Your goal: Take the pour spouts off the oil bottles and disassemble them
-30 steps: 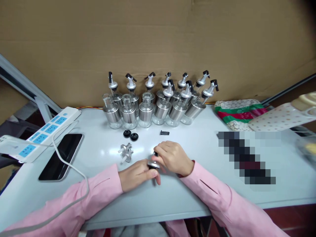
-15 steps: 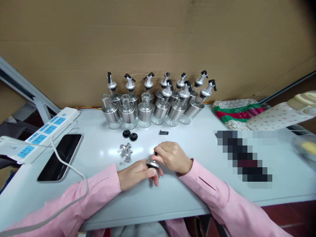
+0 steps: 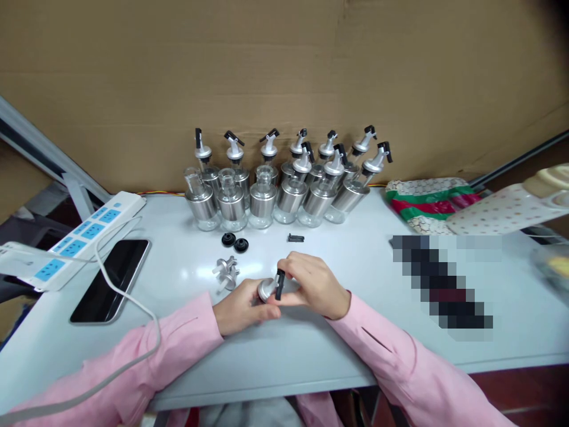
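Note:
Between both hands, over the table's front half, is a silver pourer top (image 3: 267,289) with a black lever (image 3: 280,284). My left hand (image 3: 244,308) is closed around the silver base from the left. From the right, my right hand (image 3: 313,284) pinches the black lever. Left of the hands lie silver spout pieces (image 3: 227,274), with two black round caps (image 3: 240,245) behind them. Small black levers (image 3: 296,238) rest behind my right hand. Several glass and steel bottles (image 3: 262,201) stand at the back, some topped with pourers and three in front with bare necks.
A phone (image 3: 111,281) and a white power strip (image 3: 89,237) lie at the left, with a pale cable (image 3: 151,344) crossing my left sleeve. At the right are a patterned bag (image 3: 427,201), a dotted bottle (image 3: 493,209) and a blurred dark object (image 3: 440,284).
The pourer top has turned so its silver face and black lever show. My left fingers have drawn in around its base, and my right hand has shifted slightly.

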A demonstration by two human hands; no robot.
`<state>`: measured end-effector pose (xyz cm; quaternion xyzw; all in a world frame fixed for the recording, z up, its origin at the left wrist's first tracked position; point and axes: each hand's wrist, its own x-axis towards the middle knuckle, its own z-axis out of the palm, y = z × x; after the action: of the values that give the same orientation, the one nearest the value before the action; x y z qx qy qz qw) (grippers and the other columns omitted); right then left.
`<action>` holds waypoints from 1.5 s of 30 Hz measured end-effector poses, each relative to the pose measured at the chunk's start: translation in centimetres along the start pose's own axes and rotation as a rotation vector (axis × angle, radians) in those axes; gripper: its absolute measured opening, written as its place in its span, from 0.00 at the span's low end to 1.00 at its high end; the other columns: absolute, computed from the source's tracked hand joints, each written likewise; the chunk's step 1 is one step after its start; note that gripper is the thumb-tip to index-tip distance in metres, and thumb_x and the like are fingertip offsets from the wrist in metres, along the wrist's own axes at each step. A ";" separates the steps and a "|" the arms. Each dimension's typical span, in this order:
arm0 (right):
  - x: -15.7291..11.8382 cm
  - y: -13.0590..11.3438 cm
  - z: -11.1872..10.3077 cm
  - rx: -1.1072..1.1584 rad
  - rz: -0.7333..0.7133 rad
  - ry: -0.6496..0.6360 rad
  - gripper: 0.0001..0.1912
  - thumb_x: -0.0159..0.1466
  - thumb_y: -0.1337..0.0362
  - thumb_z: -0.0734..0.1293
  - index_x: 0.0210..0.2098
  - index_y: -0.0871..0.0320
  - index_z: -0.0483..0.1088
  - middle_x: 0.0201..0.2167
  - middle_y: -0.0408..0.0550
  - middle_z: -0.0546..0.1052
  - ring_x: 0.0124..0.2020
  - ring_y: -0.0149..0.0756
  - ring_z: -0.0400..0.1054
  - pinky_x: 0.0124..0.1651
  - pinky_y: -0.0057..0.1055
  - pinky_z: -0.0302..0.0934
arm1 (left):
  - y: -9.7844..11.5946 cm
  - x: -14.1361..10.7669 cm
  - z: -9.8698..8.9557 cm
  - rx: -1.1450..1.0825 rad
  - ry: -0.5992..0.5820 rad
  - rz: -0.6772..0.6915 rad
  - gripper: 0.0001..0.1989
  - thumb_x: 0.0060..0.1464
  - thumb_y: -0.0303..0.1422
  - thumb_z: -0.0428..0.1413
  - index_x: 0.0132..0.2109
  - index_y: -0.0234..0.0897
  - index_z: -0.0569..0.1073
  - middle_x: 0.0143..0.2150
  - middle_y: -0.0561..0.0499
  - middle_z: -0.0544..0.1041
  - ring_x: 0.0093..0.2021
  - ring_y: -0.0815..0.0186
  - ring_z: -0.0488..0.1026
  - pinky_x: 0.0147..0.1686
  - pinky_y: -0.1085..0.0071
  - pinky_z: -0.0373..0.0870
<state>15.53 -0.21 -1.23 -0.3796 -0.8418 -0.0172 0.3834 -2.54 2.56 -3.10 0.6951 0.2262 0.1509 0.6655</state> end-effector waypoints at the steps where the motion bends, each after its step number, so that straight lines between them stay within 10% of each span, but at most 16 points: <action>1: 0.0 0.1 0.0 -0.016 -0.011 -0.009 0.19 0.65 0.49 0.57 0.31 0.60 0.63 0.19 0.41 0.64 0.21 0.29 0.55 0.25 0.26 0.51 | -0.3 0.0 0.1 -0.006 0.012 -0.016 0.30 0.43 0.62 0.51 0.23 0.35 0.61 0.17 0.58 0.60 0.19 0.74 0.57 0.21 0.75 0.54; 16: 0.2 -0.3 0.1 -0.018 -0.071 -0.129 0.26 0.67 0.48 0.50 0.39 0.63 0.66 0.22 0.44 0.68 0.24 0.31 0.59 0.28 0.28 0.54 | -0.6 0.0 0.1 -0.029 0.063 -0.106 0.37 0.34 0.63 0.56 0.39 0.34 0.62 0.19 0.63 0.58 0.14 0.77 0.53 0.14 0.77 0.47; 27: 0.4 -0.2 0.1 -0.060 -0.124 -0.189 0.31 0.68 0.47 0.45 0.32 0.63 0.67 0.20 0.43 0.68 0.22 0.30 0.59 0.28 0.29 0.51 | -0.7 -0.4 0.4 0.376 0.016 -0.016 0.14 0.52 0.43 0.51 0.30 0.37 0.60 0.22 0.58 0.62 0.23 0.72 0.59 0.25 0.75 0.57; 39: 0.1 -0.3 0.2 -0.197 -0.181 -0.177 0.27 0.69 0.50 0.49 0.24 0.60 0.65 0.18 0.43 0.67 0.20 0.30 0.56 0.26 0.29 0.48 | -0.8 -0.1 0.7 0.528 -0.022 0.029 0.13 0.51 0.38 0.52 0.26 0.37 0.58 0.22 0.57 0.60 0.23 0.72 0.58 0.25 0.75 0.55; 45: -0.3 -0.4 -0.3 0.049 -0.031 0.007 0.26 0.71 0.64 0.42 0.22 0.57 0.60 0.15 0.42 0.64 0.17 0.29 0.53 0.26 0.27 0.50 | -0.8 -0.1 0.8 0.726 -0.150 0.213 0.05 0.55 0.33 0.49 0.33 0.37 0.64 0.29 0.52 0.70 0.28 0.67 0.65 0.35 0.72 0.61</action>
<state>15.55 -0.72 -1.12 -0.3569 -0.8463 -0.0039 0.3953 -2.34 1.84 -3.91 0.9141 0.1423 0.0780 0.3717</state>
